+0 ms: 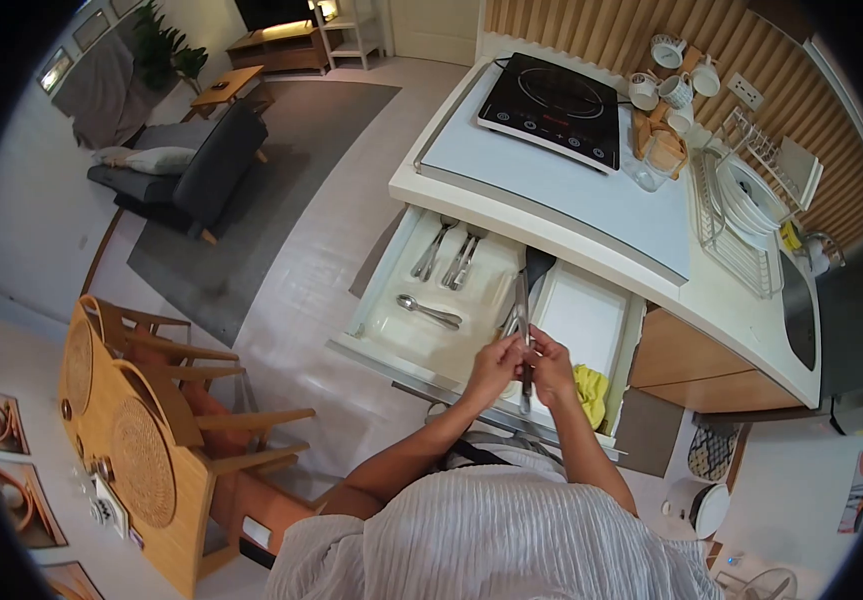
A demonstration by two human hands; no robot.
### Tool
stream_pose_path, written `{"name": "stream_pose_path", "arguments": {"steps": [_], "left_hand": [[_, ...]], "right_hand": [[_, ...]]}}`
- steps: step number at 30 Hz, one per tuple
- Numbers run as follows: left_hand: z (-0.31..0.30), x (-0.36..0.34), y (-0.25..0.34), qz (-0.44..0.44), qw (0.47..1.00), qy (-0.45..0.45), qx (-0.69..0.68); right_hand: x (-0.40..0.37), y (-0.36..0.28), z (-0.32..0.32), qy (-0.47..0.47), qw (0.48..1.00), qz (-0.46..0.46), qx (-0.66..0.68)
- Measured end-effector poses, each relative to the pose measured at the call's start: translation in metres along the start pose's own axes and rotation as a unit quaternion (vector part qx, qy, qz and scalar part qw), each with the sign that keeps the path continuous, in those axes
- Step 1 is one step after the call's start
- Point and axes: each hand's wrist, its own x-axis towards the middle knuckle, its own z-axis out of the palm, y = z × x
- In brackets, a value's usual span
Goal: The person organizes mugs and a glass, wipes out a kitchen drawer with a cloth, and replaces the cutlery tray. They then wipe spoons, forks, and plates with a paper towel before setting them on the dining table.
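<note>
An open drawer [371, 352] lies below the countertop. Over its middle, my left hand [498, 368] and my right hand [550, 366] are closed round long-handled utensils [523, 310], close together. One of these has a dark, broad head under the counter edge; their exact number is unclear. Forks [435, 248] and other cutlery [467, 258] lie in the drawer's left part, with spoons [429, 312] nearer the front. At the drawer's right front, beside my right hand, is a crumpled yellow cloth [591, 393].
On the countertop [551, 225] stand an induction cooker [555, 108], a mug rack with cups [673, 92], a glass jar [654, 165] and a dish rack with plates [746, 205]. A wooden table [171, 545] with chairs [201, 420] stands at the left; a grey sofa [216, 170] is farther back.
</note>
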Motion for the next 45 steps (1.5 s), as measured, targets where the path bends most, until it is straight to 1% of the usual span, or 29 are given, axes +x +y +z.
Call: {"name": "stream_pose_path", "arguments": {"steps": [2,3,4,6,7,8,9,10,11,16,18,22,23,24,25,26,27,28,29,30,31,33,34,36,38,40,42,44,45], "left_hand": [[-0.022,0.003,0.010,-0.006,0.999,0.051,-0.004],[-0.033,0.008,0.005,0.025,0.998,0.052,-0.032],[-0.043,0.012,0.005,0.019,0.998,0.045,-0.032],[-0.058,0.019,0.006,-0.020,0.997,0.049,-0.060],[-0.061,0.022,0.006,-0.028,0.997,0.067,-0.042],[-0.062,0.023,0.006,-0.030,0.997,0.059,-0.042],[-0.064,0.023,0.008,-0.051,0.996,0.069,-0.038],[-0.065,0.021,0.010,-0.071,0.994,0.081,-0.034],[-0.062,0.020,0.012,-0.060,0.993,0.089,-0.057],[-0.066,0.022,0.012,-0.045,0.995,0.071,-0.055],[-0.065,0.023,0.010,-0.041,0.995,0.067,-0.057],[-0.054,0.019,0.010,-0.036,0.991,0.112,-0.063],[-0.050,0.018,0.010,-0.031,0.989,0.126,-0.074],[-0.052,0.019,0.007,-0.033,0.989,0.123,-0.075],[-0.059,0.021,-0.001,-0.016,0.994,0.097,-0.041],[-0.066,0.025,-0.008,0.004,0.997,0.072,-0.007],[-0.071,0.027,-0.008,0.023,0.998,0.050,0.029],[-0.074,0.028,-0.010,0.023,0.998,0.049,0.029],[-0.077,0.028,-0.012,0.011,0.999,0.040,0.013],[-0.079,0.026,-0.009,-0.002,1.000,0.031,-0.002],[-0.082,0.026,-0.008,-0.002,1.000,0.030,-0.001],[-0.088,0.024,-0.007,0.017,0.998,0.037,0.040],[-0.091,0.024,-0.006,0.016,0.998,0.036,0.040],[-0.094,0.023,-0.006,0.011,0.996,0.043,0.082],[-0.094,0.023,-0.007,0.003,0.995,0.038,0.089],[-0.093,0.025,-0.008,-0.004,0.995,0.031,0.098],[-0.090,0.025,-0.009,0.000,0.994,0.018,0.106],[-0.089,0.024,-0.007,0.002,0.993,0.015,0.119],[-0.089,0.024,-0.008,0.002,0.992,0.014,0.129]], "right_hand": [[0.004,0.011,0.023,0.007,1.000,0.001,0.010],[0.004,0.014,0.032,0.015,1.000,0.000,0.012],[0.003,0.017,0.039,0.020,1.000,-0.001,-0.005],[-0.002,0.025,0.050,0.036,0.999,-0.004,-0.021],[-0.003,0.029,0.055,0.039,0.999,-0.010,-0.019],[-0.005,0.031,0.058,0.042,0.999,-0.016,-0.019],[-0.001,0.037,0.061,0.059,0.996,-0.034,-0.056],[-0.001,0.041,0.059,0.064,0.996,-0.036,-0.054],[-0.001,0.046,0.058,0.065,0.995,-0.039,-0.059],[-0.001,0.050,0.061,0.066,0.993,-0.072,-0.066],[-0.003,0.051,0.063,0.092,0.988,-0.088,-0.086],[-0.007,0.050,0.064,0.099,0.985,-0.101,-0.095],[-0.009,0.050,0.063,0.093,0.987,-0.082,-0.107],[-0.011,0.049,0.063,0.087,0.987,-0.062,-0.119],[-0.009,0.052,0.060,0.082,0.990,-0.036,-0.106],[-0.005,0.055,0.055,0.084,0.990,-0.037,-0.107],[-0.002,0.055,0.052,0.084,0.995,-0.025,-0.057],[0.001,0.055,0.049,0.083,0.996,-0.014,-0.007],[0.003,0.054,0.045,0.110,0.994,-0.007,0.019],[0.009,0.054,0.039,0.111,0.994,-0.007,0.020],[0.016,0.054,0.030,0.133,0.990,-0.028,0.024],[0.025,0.051,0.019,0.175,0.982,-0.068,0.029],[0.028,0.047,0.016,0.176,0.982,-0.068,0.029],[0.032,0.042,0.012,0.195,0.977,-0.081,-0.016],[0.037,0.043,0.015,0.192,0.977,-0.086,-0.018],[0.046,0.049,0.019,0.169,0.983,-0.038,-0.061],[0.055,0.058,0.026,0.176,0.981,-0.039,-0.068],[0.062,0.067,0.031,0.198,0.956,-0.101,-0.193],[0.063,0.064,0.034,0.194,0.957,-0.080,-0.201]]}}
